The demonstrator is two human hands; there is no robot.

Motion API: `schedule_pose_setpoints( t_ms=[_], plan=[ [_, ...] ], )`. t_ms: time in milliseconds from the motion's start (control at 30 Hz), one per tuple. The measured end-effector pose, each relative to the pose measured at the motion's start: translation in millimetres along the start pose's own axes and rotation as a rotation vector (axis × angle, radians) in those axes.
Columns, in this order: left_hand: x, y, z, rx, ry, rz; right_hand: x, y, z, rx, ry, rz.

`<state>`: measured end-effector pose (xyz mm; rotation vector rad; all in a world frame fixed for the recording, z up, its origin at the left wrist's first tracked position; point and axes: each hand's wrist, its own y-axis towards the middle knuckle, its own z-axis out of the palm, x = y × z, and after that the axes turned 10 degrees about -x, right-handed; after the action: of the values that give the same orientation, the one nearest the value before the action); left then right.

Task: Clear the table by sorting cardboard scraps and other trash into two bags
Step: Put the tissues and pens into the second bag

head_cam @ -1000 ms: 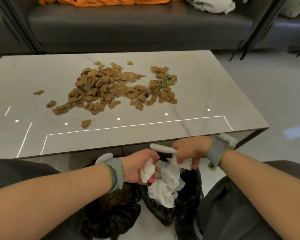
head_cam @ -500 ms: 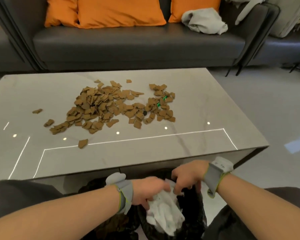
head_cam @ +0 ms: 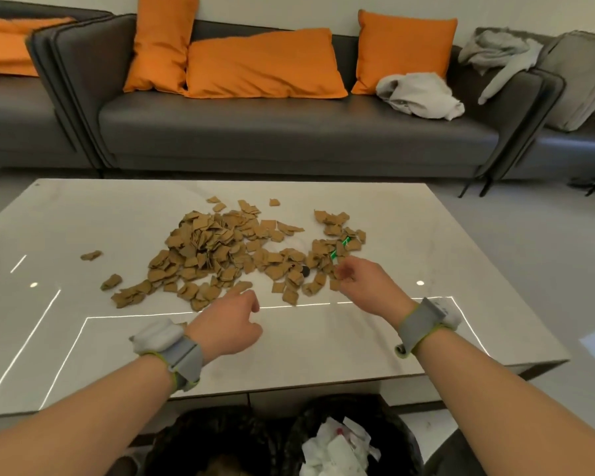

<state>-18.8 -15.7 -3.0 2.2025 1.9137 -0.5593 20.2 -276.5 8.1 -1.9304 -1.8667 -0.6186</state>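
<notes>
A heap of brown cardboard scraps (head_cam: 213,249) lies mid-table on the pale marble table (head_cam: 461,255), with a smaller cluster to its right holding a green strip (head_cam: 339,246) and a small dark round piece (head_cam: 305,270). My right hand (head_cam: 364,281) hovers at that cluster's near edge, fingers loosely curled and blurred, nothing visibly held. My left hand (head_cam: 229,324) hangs low over the table just before the heap, fingers loosely curled and empty. Below the table edge stand two black bags: the left bag (head_cam: 193,438) shows brown scraps, the right bag (head_cam: 385,420) holds crumpled white paper (head_cam: 337,453).
A dark grey sofa (head_cam: 289,132) with orange cushions (head_cam: 265,67) and grey clothes (head_cam: 419,96) runs behind the table. Stray scraps (head_cam: 90,255) lie at the left. Grey floor (head_cam: 547,252) opens to the right.
Both hands have left the right bag, letting go of the white paper, and have risen over the table toward the scraps. The view has tilted up.
</notes>
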Motion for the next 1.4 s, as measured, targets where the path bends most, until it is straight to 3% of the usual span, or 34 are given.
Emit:
schedule_pose_setpoints(
  t_ms=[100,267,467,800,933,1067,1200,1400],
  plan=[
    [8,1,3,0.055,0.057,-0.026,7,21,21,0.000,0.034,-0.048],
    [17,7,8,0.029,0.064,0.028,5,46,60,0.084,-0.178,-0.214],
    [25,14,11,0.020,0.050,0.053,-9,50,75,-0.086,-0.383,-0.283],
    [13,15,18,0.031,0.088,0.106,-1,49,84,-0.108,-0.308,-0.335],
    [12,15,17,0.034,0.096,0.117,0,56,72,-0.236,-0.158,-0.237],
    [11,14,17,0.043,0.103,0.118,-9,71,50,-0.341,0.088,-0.002],
    [12,14,15,0.053,0.108,0.121,-27,78,47,-0.214,0.032,0.087],
    [9,13,14,0.062,0.116,0.125,-29,94,45,-0.325,0.063,0.182]
  ],
)
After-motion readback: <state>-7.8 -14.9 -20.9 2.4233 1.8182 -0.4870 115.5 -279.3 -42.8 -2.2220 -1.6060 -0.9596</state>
